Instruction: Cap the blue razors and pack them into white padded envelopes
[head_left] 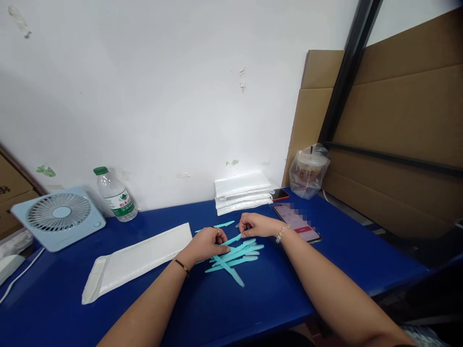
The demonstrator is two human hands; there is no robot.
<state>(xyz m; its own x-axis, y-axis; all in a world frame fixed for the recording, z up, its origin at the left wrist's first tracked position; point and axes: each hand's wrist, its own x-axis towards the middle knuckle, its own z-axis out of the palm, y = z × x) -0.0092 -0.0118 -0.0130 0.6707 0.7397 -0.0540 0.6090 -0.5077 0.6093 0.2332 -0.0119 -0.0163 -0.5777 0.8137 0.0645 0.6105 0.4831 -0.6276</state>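
My left hand (209, 243) is closed on the handle of a turquoise eyebrow razor (233, 240). At the razor's other end, my right hand (251, 224) pinches the tip between thumb and fingers. Just below both hands, a loose pile of similar razors (231, 275) lies crossed on the blue table, some with pale, see-through blade covers. Behind my left hand another razor (224, 224) lies apart from the pile. A small translucent piece (238, 225) shows beside my right fingers, too small to make out clearly.
A white padded envelope (144, 258) lies to the left on the blue table (275, 299). More envelopes (242, 190) are stacked by the wall. Around them stand a fan (62, 212), a water bottle (117, 196), a phone (294, 221) and a bagged drink cup (309, 171).
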